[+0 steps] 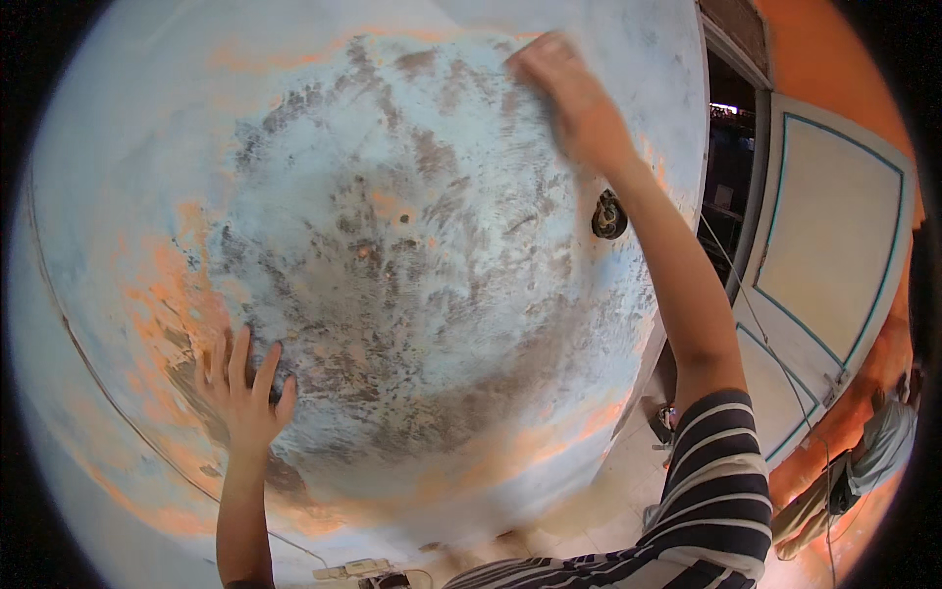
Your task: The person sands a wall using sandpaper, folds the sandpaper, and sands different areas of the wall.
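A light-blue wall [491, 206] with dark, rubbed patches and orange showing through fills most of the view. My left hand [243, 388] lies against its lower left part, fingers spread and holding nothing. High on the right side of the patchy area, my right hand [567, 93] presses on the wall with its fingers together. It is a little blurred, and whatever may be under the fingers is hidden. Below my right wrist, beside the forearm, is a round hole [608, 215] in the wall with wires in it.
A thin cable [83, 353] runs down the wall's left side to a power strip [353, 569] at the bottom. On the right, a cream door [834, 236] with blue-green trim stands ajar by a dark doorway. A person [878, 442] is at the lower right.
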`<state>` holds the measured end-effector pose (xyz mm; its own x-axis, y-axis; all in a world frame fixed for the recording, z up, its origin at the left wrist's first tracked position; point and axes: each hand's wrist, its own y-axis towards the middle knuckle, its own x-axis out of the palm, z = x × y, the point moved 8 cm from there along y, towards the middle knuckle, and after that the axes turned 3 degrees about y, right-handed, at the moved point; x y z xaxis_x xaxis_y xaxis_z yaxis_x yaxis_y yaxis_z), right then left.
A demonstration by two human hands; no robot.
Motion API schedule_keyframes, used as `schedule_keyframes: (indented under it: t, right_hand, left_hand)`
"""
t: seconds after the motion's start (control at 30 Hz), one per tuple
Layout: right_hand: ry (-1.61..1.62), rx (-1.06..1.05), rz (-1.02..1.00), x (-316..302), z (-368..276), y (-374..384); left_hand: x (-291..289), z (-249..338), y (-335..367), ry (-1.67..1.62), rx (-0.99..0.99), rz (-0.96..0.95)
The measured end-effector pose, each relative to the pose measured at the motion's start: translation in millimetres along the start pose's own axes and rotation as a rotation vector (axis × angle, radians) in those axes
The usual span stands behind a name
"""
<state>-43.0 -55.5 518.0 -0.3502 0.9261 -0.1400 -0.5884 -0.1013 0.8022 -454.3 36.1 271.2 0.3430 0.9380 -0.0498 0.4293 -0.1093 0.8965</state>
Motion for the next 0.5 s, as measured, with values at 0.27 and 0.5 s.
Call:
schedule_keyframes:
  t: [0.27,0.5]
  right_hand:
    - [-0.028,-0.066,0.026,-21.3,31.4,3.0]
    - [-0.130,-0.256,-0.052,-18.0,10.1,-10.2]
  left_hand:
    - [-5.4,93.6,184.5,-0.056,0.207,0.088]
    - [12.3,115.3,321.0,-0.046,0.317,0.074]
